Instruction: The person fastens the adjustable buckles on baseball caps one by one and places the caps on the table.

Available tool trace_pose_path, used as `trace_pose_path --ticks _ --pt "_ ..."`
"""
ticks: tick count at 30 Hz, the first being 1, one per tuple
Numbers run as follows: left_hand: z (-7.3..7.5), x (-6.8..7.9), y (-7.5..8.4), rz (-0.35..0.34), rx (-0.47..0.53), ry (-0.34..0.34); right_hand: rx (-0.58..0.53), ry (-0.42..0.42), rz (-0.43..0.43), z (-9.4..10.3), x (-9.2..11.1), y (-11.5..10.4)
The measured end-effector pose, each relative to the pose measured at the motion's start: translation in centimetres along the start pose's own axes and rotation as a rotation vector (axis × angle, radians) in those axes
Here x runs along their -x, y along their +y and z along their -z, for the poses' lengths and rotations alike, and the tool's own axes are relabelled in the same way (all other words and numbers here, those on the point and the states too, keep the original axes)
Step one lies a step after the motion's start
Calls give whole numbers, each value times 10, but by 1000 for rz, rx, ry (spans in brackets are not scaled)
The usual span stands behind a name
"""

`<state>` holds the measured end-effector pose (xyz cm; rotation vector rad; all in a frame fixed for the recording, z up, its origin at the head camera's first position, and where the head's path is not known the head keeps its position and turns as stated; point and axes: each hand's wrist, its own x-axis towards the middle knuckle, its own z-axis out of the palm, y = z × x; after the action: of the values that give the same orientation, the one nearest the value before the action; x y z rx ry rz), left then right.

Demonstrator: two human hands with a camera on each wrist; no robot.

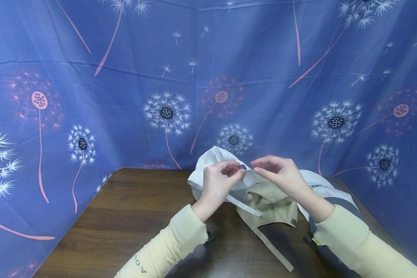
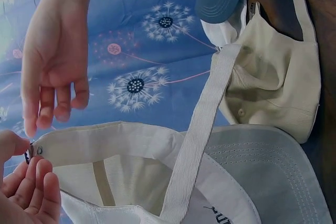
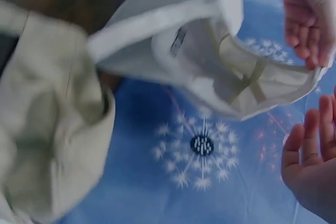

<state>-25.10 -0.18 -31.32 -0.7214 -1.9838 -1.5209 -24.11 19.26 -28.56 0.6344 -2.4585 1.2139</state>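
Count from my side: two hands in view, my left hand (image 1: 218,178) and my right hand (image 1: 277,172).

Caps: three that I can tell apart. One white cloth cap (image 1: 215,162) held up, one beige cloth cap (image 1: 271,206) lying on the table, one white cap with a grey-blue brim (image 1: 328,195) at my right.

Straps: two pale woven strap tails, one loose white strap (image 2: 202,129) on the held cap, one beige strap (image 1: 272,247) trailing on the wood.

One small dark metal buckle (image 1: 242,166).

One dark brown wooden table (image 1: 125,216).

One blue dandelion-print cloth backdrop (image 1: 125,77).
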Motion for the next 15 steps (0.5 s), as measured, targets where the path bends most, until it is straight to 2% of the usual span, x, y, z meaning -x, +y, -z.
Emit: trace_pose_path --ticks 3,5,11,15 --pt "1 -1 1 10 6 -1 111 4 163 -2 -6 5" --pt "3 -1 7 15 15 -1 142 -6 229 -4 -9 9" --pt "10 1 30 20 50 -11 127 -70 263 -6 -15 15" --pt "11 1 34 24 45 -18 105 -94 304 -6 -19 18"
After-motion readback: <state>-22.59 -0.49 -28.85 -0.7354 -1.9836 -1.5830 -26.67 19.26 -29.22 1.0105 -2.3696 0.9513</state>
